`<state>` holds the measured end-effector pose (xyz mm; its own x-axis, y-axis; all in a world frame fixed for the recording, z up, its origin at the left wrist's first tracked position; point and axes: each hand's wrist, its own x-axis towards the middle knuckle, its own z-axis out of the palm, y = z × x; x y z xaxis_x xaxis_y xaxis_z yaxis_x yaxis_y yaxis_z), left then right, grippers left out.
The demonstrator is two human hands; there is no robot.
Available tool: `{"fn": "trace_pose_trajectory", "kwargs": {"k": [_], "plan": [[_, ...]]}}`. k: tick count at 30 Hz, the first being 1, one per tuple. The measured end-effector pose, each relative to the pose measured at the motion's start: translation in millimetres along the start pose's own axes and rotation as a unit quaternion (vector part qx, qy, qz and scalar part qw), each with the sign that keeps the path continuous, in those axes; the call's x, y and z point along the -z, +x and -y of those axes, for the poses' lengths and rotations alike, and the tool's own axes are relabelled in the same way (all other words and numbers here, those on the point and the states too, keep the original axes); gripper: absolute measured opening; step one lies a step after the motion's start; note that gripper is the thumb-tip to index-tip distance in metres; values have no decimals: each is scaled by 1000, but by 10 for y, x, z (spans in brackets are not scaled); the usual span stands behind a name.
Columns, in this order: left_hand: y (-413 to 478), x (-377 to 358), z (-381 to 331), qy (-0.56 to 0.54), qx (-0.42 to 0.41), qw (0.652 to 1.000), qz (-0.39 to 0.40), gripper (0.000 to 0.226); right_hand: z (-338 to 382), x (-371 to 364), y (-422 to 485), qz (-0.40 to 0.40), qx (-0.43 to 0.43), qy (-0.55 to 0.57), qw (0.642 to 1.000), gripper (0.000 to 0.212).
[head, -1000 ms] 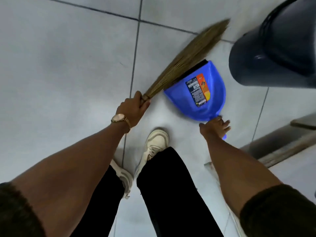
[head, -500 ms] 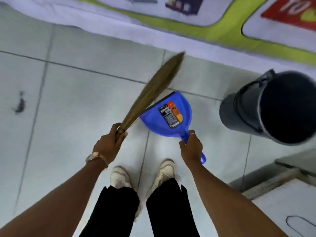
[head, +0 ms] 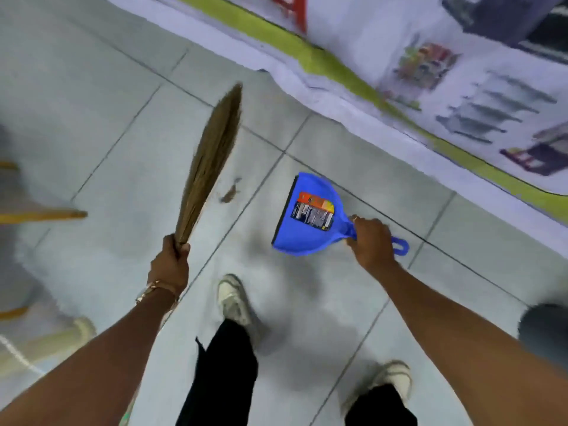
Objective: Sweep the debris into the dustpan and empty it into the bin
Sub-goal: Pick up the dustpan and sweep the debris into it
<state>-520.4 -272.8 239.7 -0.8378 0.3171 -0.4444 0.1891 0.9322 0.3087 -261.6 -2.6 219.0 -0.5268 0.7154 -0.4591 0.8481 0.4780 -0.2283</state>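
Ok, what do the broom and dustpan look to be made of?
Broom: seemingly dried plant stalks or straw, matte brown, with thin strands bundled and held directly by the left hand. Dustpan: apparently moulded plastic, smooth bright blue, with a printed sticker and loop handle in the right hand.

The dark bin (head: 545,330) is cut off by the right edge and blurred; the dustpan (head: 307,222) label's print is unreadable.
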Motion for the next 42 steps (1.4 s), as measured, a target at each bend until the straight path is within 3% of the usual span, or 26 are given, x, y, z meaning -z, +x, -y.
{"fn": "trace_pose_trajectory", "kwargs": {"k": [5, 9, 19, 27, 33, 42], "plan": [[513, 141, 859, -46, 130, 990, 37, 35, 843, -192, 901, 5, 14, -94, 995, 40], [732, -94, 1344, -47, 222, 971, 76, 51, 1235, -558, 1432, 14, 35, -141, 989, 37], [483, -1326, 1437, -49, 304, 945, 114, 53, 1359, -1088, 2523, 65, 103, -168, 978, 40], [539, -2032, 898, -57, 276, 953, 115, 53, 1267, -1144, 2948, 70, 138, -216, 964, 38], [879, -2078, 515, -59, 182, 970, 150, 51, 1238, -1231, 2845, 73, 154, -214, 962, 43], [439, -1660, 31, -93, 123, 980, 127, 48, 1153, -1461, 2614, 94, 55, -101, 989, 40]]}}
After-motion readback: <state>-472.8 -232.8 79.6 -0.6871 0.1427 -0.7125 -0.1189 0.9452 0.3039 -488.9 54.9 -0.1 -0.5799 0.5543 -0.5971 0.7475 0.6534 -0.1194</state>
